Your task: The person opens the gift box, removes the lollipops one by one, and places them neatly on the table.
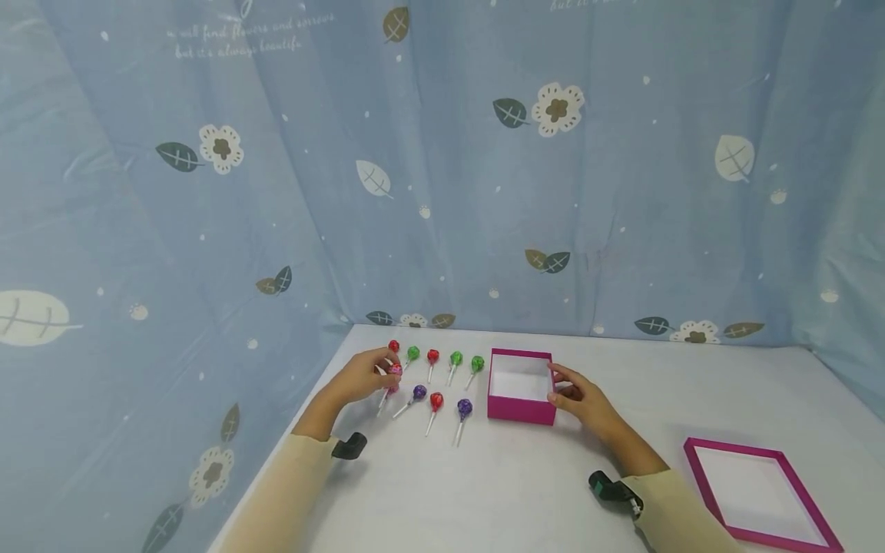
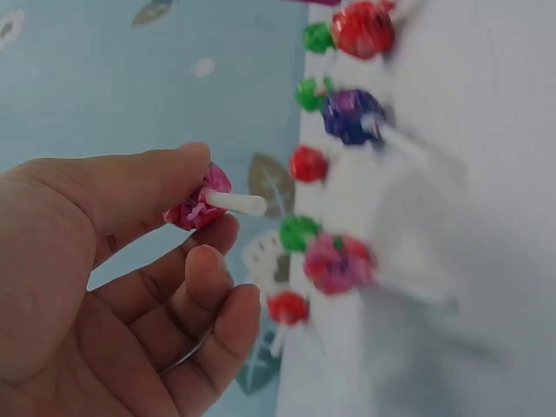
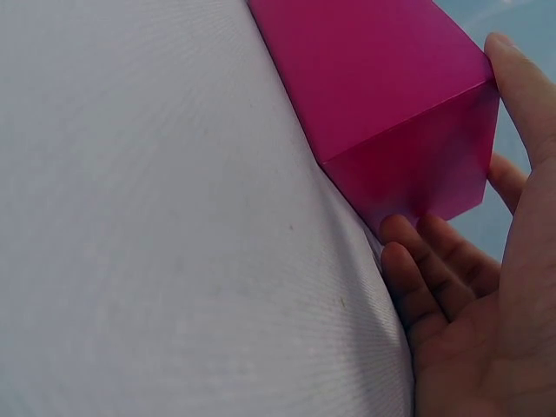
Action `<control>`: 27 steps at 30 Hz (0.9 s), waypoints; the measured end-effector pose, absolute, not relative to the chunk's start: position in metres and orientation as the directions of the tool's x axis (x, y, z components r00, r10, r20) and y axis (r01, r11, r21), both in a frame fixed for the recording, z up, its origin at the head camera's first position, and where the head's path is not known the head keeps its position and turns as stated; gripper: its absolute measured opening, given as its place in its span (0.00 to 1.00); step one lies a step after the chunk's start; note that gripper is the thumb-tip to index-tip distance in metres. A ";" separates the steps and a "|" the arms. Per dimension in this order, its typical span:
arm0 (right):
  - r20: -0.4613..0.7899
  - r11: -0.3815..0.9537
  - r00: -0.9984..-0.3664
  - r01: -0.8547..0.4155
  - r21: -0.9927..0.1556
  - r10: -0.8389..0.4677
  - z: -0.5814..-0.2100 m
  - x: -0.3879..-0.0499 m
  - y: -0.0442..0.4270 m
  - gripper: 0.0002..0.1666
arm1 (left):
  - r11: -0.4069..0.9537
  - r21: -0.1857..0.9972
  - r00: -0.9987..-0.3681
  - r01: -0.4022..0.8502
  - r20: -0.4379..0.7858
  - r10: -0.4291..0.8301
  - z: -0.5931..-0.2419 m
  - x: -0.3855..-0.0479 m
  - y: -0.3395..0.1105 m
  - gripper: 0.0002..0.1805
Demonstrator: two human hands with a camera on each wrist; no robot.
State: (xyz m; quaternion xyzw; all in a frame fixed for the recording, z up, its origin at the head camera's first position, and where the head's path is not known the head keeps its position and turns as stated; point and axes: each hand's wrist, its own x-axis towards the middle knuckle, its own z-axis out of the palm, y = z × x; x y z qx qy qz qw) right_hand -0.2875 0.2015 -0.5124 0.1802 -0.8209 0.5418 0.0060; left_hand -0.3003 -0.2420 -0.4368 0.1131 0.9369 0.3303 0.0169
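Note:
In the left wrist view my left hand [image 2: 130,278] pinches a pink-wrapped lollipop [image 2: 198,207] between thumb and index finger, its white stick pointing away from the palm. In the head view the same hand [image 1: 362,376] hovers over the left end of two rows of lollipops. Under it lies another pink lollipop [image 2: 337,262]. My right hand [image 1: 584,399] touches the right wall of a lidless magenta box [image 1: 522,410] with a white inside. Its thumb lies at the box's upper edge in the right wrist view, the other fingers loosely bent beside the wall.
Red [image 1: 432,355], green [image 1: 456,358] and purple [image 1: 465,407] lollipops lie on the white table between the left hand and the box. A magenta-rimmed lid [image 1: 701,484], inner side up, lies at the front right. A blue patterned curtain [image 1: 477,169] hangs behind the table.

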 end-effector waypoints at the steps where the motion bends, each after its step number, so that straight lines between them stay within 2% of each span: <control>1: 0.207 0.347 -0.935 -0.304 -0.887 -0.289 -0.512 -0.287 0.201 0.37 | 0.756 0.628 -0.977 0.187 0.039 0.209 -0.439 -0.300 -0.246 0.11; 4: 0.197 0.349 -0.937 -0.295 -0.890 -0.289 -0.503 -0.281 0.198 0.37 | 0.753 0.639 -0.983 0.158 0.034 0.178 -0.443 -0.300 -0.258 0.12; 19: 0.197 0.361 -0.940 -0.293 -0.885 -0.280 -0.513 -0.289 0.201 0.37 | 0.747 0.647 -0.987 0.151 0.065 0.144 -0.455 -0.309 -0.289 0.11; 27: 0.194 0.356 -0.932 -0.301 -0.885 -0.307 -0.486 -0.271 0.196 0.37 | 0.791 0.598 -0.990 0.132 0.035 0.138 -0.464 -0.317 -0.299 0.11</control>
